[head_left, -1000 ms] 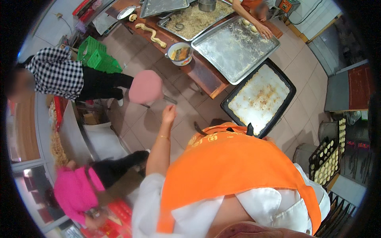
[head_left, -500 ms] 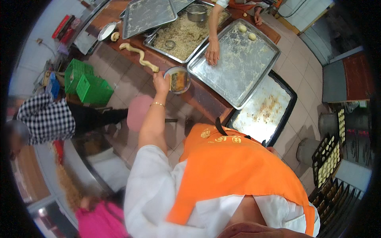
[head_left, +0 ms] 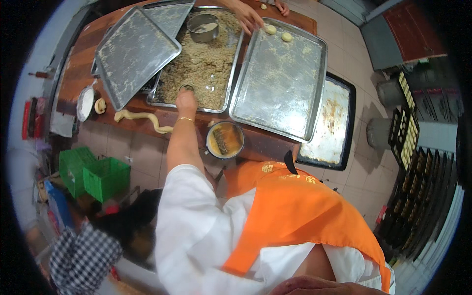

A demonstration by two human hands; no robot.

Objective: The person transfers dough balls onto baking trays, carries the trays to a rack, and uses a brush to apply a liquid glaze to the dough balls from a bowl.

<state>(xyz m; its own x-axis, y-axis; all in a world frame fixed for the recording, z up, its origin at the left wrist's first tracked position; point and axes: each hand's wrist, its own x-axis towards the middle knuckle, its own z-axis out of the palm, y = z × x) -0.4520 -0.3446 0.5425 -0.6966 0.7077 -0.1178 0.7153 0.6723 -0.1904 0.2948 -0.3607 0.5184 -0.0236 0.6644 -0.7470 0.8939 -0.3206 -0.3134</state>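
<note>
My left hand (head_left: 186,100) reaches into the tray of crumbly filling (head_left: 198,64) at the table's front, its fingers closed on a small metal ring (head_left: 187,87). A larger round metal mould (head_left: 203,32) sits at that tray's back. To the right, a floured metal tray (head_left: 278,86) holds two pale dough pieces (head_left: 286,37) near its back. In front of my wrist are a long twisted dough strip (head_left: 142,118) and a bowl (head_left: 214,150) with yellow liquid and a brush. My right hand is not in view.
Loose metal trays (head_left: 132,49) and a flour dish (head_left: 86,101) lie on the table (head_left: 78,59). Another person's hand (head_left: 248,17) is by the right tray. A black-rimmed pan (head_left: 332,152), green crates (head_left: 105,182), a rack (head_left: 415,196) and a person in checked clothing (head_left: 83,255) surround it.
I have moved closer to the table. My left hand has gone from beside the bowl into the filling tray onto the ring. The co-worker's hand has moved back from the floured tray's middle.
</note>
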